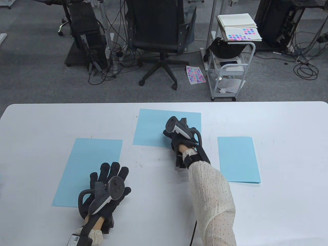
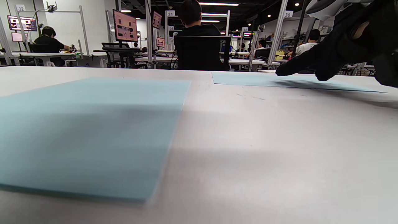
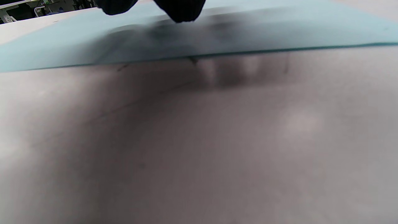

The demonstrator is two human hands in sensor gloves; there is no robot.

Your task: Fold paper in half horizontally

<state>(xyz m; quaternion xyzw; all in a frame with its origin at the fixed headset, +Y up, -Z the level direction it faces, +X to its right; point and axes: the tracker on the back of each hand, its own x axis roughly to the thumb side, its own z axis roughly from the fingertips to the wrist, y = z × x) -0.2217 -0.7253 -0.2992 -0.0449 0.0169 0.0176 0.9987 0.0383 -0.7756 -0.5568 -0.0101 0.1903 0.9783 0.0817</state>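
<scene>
Three light-blue sheets are lying on the white table (image 1: pixel 282 123), and which is done is a judgement: the middle sheet (image 1: pixel 153 128) is lying wider than tall and shorter than the others, so it is probably folded already, while the left sheet (image 1: pixel 84 164) and the right sheet (image 1: pixel 238 159) are lying flat and full-size. The right hand (image 1: pixel 180 134) is reaching over the middle sheet's near right part, fingertips (image 3: pixel 182 9) hanging just above it; whether they are touching or curled cannot be told. The left hand (image 1: pixel 107 189) is resting spread flat on the left sheet's near right corner, gripping nothing
</scene>
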